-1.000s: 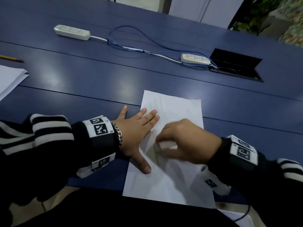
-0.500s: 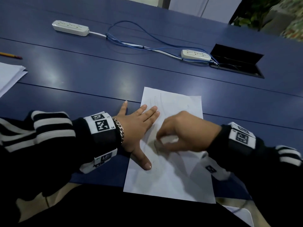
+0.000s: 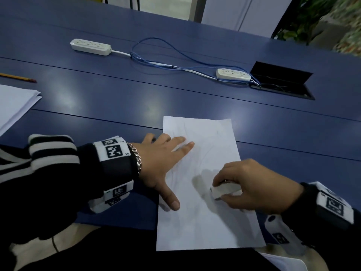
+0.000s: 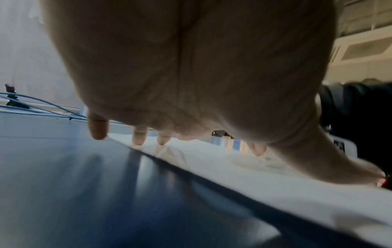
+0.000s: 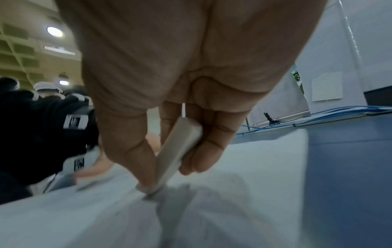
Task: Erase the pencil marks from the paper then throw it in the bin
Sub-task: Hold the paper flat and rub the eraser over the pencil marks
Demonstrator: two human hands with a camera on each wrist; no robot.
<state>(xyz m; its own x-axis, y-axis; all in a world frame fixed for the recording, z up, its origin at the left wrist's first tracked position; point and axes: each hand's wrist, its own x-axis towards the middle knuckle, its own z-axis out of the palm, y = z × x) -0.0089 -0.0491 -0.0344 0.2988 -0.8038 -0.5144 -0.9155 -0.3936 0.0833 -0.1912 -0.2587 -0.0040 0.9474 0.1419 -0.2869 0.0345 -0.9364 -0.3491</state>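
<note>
Pressing flat on the paper [image 3: 203, 173], the left hand [image 3: 158, 163] lies with fingers straight and spread, thumb splayed toward the near edge, on the blue desk [image 3: 117, 106]; the right hand [image 3: 252, 184] pinches a white eraser [image 3: 224, 189] against the sheet.

Left wrist view: the left hand [image 4: 191, 75] arches, its fingertips [image 4: 139, 137] down on the paper [image 4: 275, 184].

Right wrist view: the right hand [image 5: 180, 67] clamps the eraser [image 5: 178, 151] between thumb and fingers [image 5: 203, 151], its lower end touching the paper [image 5: 233, 209].
</note>
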